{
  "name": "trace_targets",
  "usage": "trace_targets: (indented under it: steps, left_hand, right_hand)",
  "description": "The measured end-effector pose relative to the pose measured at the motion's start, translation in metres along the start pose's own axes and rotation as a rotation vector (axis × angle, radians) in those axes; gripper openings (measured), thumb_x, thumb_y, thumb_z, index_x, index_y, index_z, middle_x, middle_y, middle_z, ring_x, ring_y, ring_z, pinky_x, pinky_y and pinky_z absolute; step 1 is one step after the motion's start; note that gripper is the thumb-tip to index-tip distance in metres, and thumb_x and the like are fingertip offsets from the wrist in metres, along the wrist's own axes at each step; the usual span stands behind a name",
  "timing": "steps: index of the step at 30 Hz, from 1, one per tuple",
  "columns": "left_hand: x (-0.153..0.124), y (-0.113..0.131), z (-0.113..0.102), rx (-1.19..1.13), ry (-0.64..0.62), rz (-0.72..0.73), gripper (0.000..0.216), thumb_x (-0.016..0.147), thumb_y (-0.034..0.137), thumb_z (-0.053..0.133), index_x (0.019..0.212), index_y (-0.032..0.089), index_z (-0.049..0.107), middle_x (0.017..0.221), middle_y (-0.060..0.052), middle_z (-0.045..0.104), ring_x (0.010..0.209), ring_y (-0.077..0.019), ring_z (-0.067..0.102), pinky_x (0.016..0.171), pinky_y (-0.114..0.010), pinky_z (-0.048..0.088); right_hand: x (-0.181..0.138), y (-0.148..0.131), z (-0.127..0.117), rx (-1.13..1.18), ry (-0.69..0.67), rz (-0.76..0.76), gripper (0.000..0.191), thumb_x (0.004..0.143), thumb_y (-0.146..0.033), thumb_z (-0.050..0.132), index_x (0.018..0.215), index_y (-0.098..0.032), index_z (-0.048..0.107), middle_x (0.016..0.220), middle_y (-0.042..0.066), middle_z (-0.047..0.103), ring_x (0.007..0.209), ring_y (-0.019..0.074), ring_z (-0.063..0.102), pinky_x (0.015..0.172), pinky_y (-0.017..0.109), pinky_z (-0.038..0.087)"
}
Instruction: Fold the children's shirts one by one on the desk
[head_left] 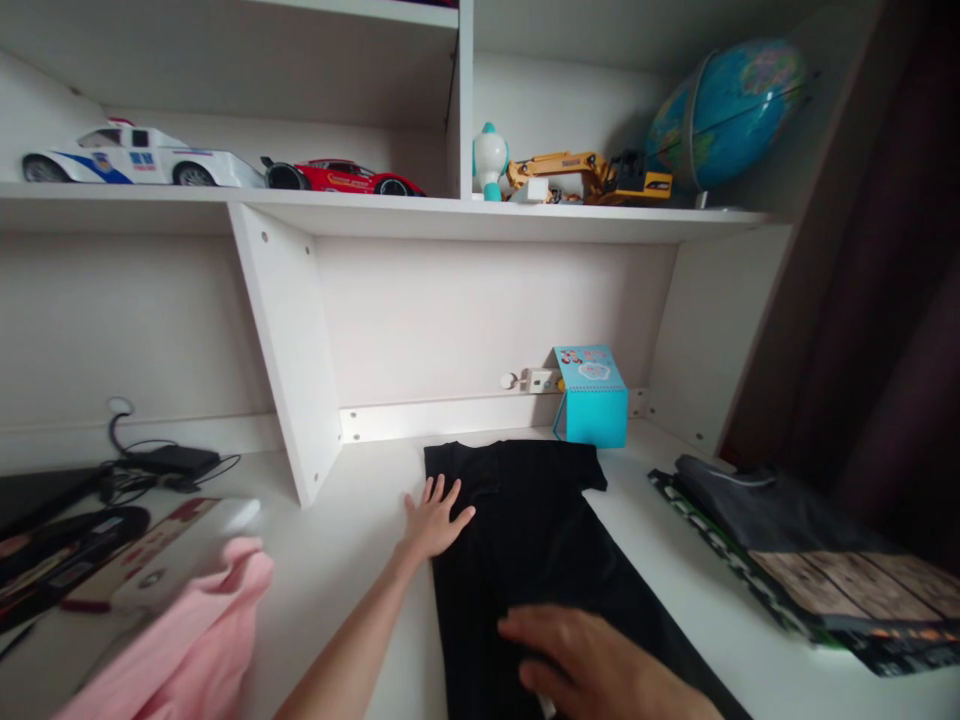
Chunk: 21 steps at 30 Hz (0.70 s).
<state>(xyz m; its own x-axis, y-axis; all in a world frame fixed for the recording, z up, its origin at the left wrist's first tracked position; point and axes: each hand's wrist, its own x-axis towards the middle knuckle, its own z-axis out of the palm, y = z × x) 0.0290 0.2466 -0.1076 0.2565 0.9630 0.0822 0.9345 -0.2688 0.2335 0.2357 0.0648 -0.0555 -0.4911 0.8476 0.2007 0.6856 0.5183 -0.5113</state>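
Note:
A black short-sleeved T-shirt [525,520] lies spread out on the white desk, its sleeves towards the wall. My left hand [431,522] rests with fingers spread on the shirt's left edge, just below the left sleeve. Over the lower part of the shirt is my right hand [592,660], somewhat blurred, with its fingers stretched out to the left and the thumb apart. A small pale bit shows under that hand; what it is cannot be made out. The shirt's lower end runs out of view.
Folded clothes [810,560] are stacked at right. Pink cloth [202,630] lies at left, near a black adapter [176,460] with cables. A blue desk calendar [596,415] stands behind the shirt. Above, a shelf [360,212] holds toy vehicles and a globe [739,110].

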Motion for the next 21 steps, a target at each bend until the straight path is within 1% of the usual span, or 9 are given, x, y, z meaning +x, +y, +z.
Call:
trace_targets:
  steps: [1, 2, 4, 5, 7, 9, 12, 15, 21]
  left_hand:
    - [0.000, 0.000, 0.000, 0.003, 0.003, 0.000, 0.070, 0.081, 0.068, 0.017, 0.139, 0.030, 0.023, 0.148, -0.008, 0.014, 0.135, -0.0316, 0.006, 0.098, -0.067, 0.005]
    - [-0.001, 0.000, -0.001, 0.006, 0.004, 0.001, 0.071, 0.081, 0.069, 0.016, 0.139, 0.030, 0.023, 0.148, -0.008, 0.015, 0.135, -0.0316, 0.006, 0.098, -0.066, 0.006]
    - [-0.002, 0.001, -0.002, 0.018, 0.005, -0.003, 0.072, 0.081, 0.069, 0.013, 0.140, 0.030, 0.022, 0.148, -0.008, 0.015, 0.135, -0.0318, 0.006, 0.098, -0.066, 0.007]
    - [-0.003, 0.001, -0.002, 0.025, 0.004, -0.005, 0.072, 0.081, 0.069, 0.012, 0.140, 0.030, 0.022, 0.148, -0.008, 0.015, 0.135, -0.0318, 0.005, 0.099, -0.066, 0.008]
    - [-0.004, 0.001, -0.003, 0.036, 0.003, -0.008, 0.072, 0.081, 0.069, 0.010, 0.140, 0.030, 0.021, 0.148, -0.007, 0.014, 0.135, -0.0313, 0.005, 0.099, -0.066, 0.009]
    - [-0.005, 0.002, -0.003, 0.041, 0.009, -0.010, 0.072, 0.080, 0.070, 0.009, 0.140, 0.031, 0.021, 0.148, -0.006, 0.015, 0.135, -0.0307, 0.006, 0.099, -0.065, 0.010]
    - [-0.006, 0.001, -0.002, 0.036, 0.026, -0.009, 0.072, 0.080, 0.071, 0.010, 0.139, 0.032, 0.022, 0.148, -0.006, 0.016, 0.135, -0.0301, 0.007, 0.100, -0.065, 0.010]
    - [-0.006, 0.001, -0.001, 0.020, 0.034, -0.008, 0.072, 0.080, 0.071, 0.010, 0.139, 0.032, 0.023, 0.148, -0.006, 0.016, 0.136, -0.0297, 0.007, 0.100, -0.065, 0.010]
    - [-0.006, 0.001, -0.003, -0.001, 0.032, -0.013, 0.072, 0.080, 0.071, 0.012, 0.139, 0.031, 0.023, 0.148, -0.006, 0.017, 0.136, -0.0297, 0.007, 0.100, -0.065, 0.009]
  right_hand:
    - [0.022, 0.007, -0.008, -0.040, 0.005, 0.032, 0.033, 0.085, -0.028, 0.049, 0.117, -0.029, 0.057, 0.117, -0.002, 0.060, 0.108, 0.0161, 0.054, 0.094, 0.024, 0.040]
    - [0.046, 0.016, -0.014, -0.096, 0.036, 0.121, 0.033, 0.086, -0.026, 0.048, 0.117, -0.026, 0.057, 0.115, 0.000, 0.061, 0.106, 0.0155, 0.055, 0.093, 0.023, 0.040]
    - [0.094, 0.038, -0.021, -0.134, 0.110, 0.268, 0.031, 0.088, -0.024, 0.046, 0.116, -0.019, 0.056, 0.107, 0.006, 0.064, 0.100, 0.0174, 0.058, 0.087, 0.025, 0.043]
    - [0.117, 0.050, -0.021, -0.147, 0.151, 0.341, 0.030, 0.088, -0.023, 0.045, 0.115, -0.015, 0.055, 0.104, 0.008, 0.064, 0.098, 0.0183, 0.059, 0.086, 0.028, 0.043]
    - [0.154, 0.073, -0.015, -0.160, 0.217, 0.463, 0.028, 0.090, -0.027, 0.045, 0.113, -0.013, 0.053, 0.101, 0.009, 0.062, 0.094, 0.0187, 0.059, 0.083, 0.034, 0.045]
    - [0.180, 0.090, -0.005, -0.165, 0.260, 0.553, 0.028, 0.089, -0.031, 0.048, 0.111, -0.014, 0.052, 0.102, 0.007, 0.060, 0.092, 0.0179, 0.058, 0.081, 0.038, 0.047]
    - [0.204, 0.101, 0.013, -0.165, 0.283, 0.627, 0.030, 0.088, -0.034, 0.051, 0.111, -0.015, 0.052, 0.104, 0.005, 0.057, 0.089, 0.0170, 0.057, 0.077, 0.037, 0.049]
    - [0.215, 0.102, 0.025, -0.164, 0.283, 0.636, 0.028, 0.087, -0.033, 0.053, 0.109, -0.015, 0.053, 0.101, 0.005, 0.058, 0.086, 0.0161, 0.058, 0.075, 0.036, 0.049]
    - [0.224, 0.103, 0.033, -0.188, 0.345, 0.608, 0.025, 0.088, -0.033, 0.052, 0.106, -0.016, 0.054, 0.104, 0.005, 0.056, 0.087, 0.0155, 0.057, 0.075, 0.035, 0.049]
